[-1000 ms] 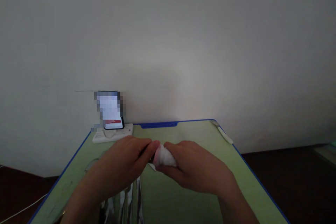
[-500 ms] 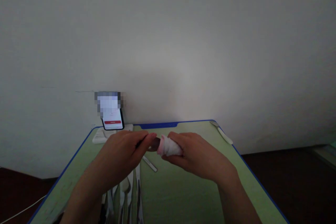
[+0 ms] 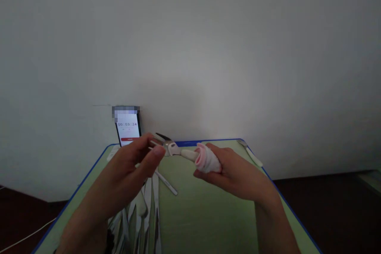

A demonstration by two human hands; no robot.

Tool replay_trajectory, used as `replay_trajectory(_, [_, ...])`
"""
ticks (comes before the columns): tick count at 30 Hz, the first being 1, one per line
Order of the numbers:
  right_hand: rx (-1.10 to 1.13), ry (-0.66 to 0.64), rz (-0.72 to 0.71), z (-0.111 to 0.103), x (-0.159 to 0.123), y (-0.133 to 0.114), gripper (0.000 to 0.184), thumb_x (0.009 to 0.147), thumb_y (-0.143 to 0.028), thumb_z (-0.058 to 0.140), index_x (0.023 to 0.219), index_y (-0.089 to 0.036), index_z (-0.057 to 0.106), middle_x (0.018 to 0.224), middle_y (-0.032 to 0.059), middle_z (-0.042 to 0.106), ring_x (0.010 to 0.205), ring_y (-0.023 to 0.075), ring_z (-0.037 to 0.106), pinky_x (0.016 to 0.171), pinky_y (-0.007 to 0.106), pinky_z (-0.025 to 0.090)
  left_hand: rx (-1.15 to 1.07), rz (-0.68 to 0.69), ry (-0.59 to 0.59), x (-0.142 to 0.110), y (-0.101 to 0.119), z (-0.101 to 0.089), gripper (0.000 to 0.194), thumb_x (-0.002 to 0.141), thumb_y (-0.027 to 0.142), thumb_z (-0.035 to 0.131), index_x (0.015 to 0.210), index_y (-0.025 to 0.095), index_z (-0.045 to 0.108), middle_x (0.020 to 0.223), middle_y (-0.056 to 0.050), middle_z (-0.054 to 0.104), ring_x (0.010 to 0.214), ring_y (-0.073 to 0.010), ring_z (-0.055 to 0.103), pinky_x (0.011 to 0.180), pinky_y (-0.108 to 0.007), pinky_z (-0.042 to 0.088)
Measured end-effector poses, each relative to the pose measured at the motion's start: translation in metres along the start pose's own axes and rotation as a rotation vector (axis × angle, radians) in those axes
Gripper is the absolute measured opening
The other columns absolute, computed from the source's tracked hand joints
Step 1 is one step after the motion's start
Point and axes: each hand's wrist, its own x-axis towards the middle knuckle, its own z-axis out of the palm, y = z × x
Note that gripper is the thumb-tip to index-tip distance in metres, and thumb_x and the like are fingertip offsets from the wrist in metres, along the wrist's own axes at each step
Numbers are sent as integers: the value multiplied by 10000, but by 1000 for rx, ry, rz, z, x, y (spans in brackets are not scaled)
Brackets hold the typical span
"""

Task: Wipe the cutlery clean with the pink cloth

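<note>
Fork [image 3: 173, 148] is up off the bench [image 3: 208, 214], held between the two hands, above the middle of the far half. Right hand [image 3: 235, 170] is closed around a white cloth with a pink edge [image 3: 208, 159]; the pale handle's end goes into the cloth roll. Left hand [image 3: 131, 164] is at the other end: thumb and fingers parted, tines between them. Can't tell if they touch the metal.

Progress, judged from layout only: cloth is on the handle end; neck and tines are bare. Cloth contact elsewhere on the fork: none visible. So the handle end looks covered for now, head end uncovered. Whether the fork counts as finished can't be told from this.

Others: a second fork [image 3: 251, 154] lies alone by the bench's right edge, pale handle toward the near side. A loose bunch of cutlery [image 3: 156, 214] lies at the left, partly under the left forearm; exact count not readable. One slim utensil [image 3: 166, 183] lies askew just beside the bunch. None of these are in a hand. Which are done, which are left: no mark to tell.

Writing: phone [image 3: 127, 129] at the back left shows 00:03:24, likely a timer. Red bar below carries a mark too small to read. Screen top is pixelated. No brand legible on the cutlery.
</note>
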Motion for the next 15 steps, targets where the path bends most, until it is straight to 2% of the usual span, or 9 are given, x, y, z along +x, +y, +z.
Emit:
replay_trajectory(2, [24,-7,-8,-1,0,-1,281,813,-428,555,941,-178,550,781,14,607,641,126,499,556,224,303,24,-19,-24,2,2,4,265,848,448,484,839,192,553,616,33,526,533,-116,483,485,-201,382])
replay_trajectory(4, [36,-18,-21,-1,0,-1,273,810,-424,559,924,-176,551,776,12,605,627,120,489,550,223,305,53,-6,-5,6,0,10,255,829,438,528,868,188,561,688,12,581,599,-133,536,534,-212,421])
replay_trajectory(8, [72,-63,-61,-1,3,1,281,805,-427,563,937,-178,560,770,8,609,611,119,485,542,225,310,-12,22,-70,12,-7,16,256,792,368,607,978,201,554,801,4,621,669,-140,562,588,-217,443])
replay_trajectory(15, [90,-73,-35,6,9,-4,353,790,-473,567,1018,-204,573,852,25,651,688,152,550,588,241,350,-215,17,-197,18,-18,11,153,732,248,697,855,202,618,796,20,640,745,-142,588,661,-215,453])
